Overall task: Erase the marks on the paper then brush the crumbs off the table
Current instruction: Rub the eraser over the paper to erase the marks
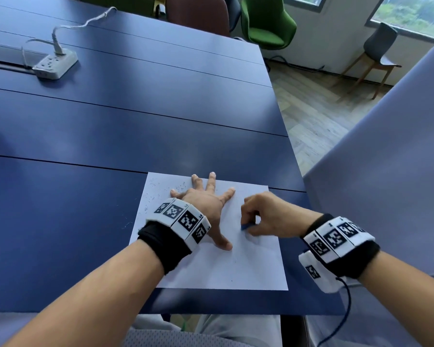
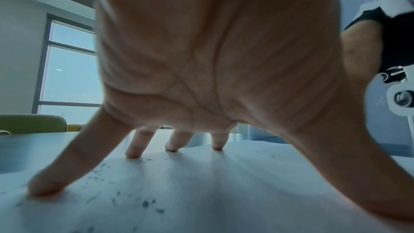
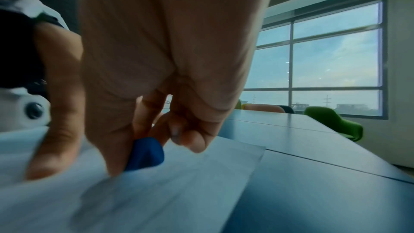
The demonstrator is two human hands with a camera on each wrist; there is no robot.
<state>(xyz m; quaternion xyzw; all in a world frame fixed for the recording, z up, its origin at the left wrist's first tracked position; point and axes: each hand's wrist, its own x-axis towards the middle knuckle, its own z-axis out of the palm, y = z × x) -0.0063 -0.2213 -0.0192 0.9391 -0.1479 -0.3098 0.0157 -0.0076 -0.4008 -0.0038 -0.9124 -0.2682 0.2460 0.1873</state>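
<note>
My left hand (image 1: 203,204) splays flat, pinning the white paper sheet (image 1: 218,266) to the dark blue desk (image 1: 110,136) — my right hand (image 1: 266,216), just beside it, pinches the small blue eraser (image 1: 247,226) against the sheet.

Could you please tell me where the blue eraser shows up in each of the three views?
Head: blue eraser right of centre, pinched by the right hand on the paper.
Left wrist: not in it.
Right wrist: blue eraser lower centre-left, under the hand.
Shared landmark: the left hand's thumb pressing the paper.
</note>
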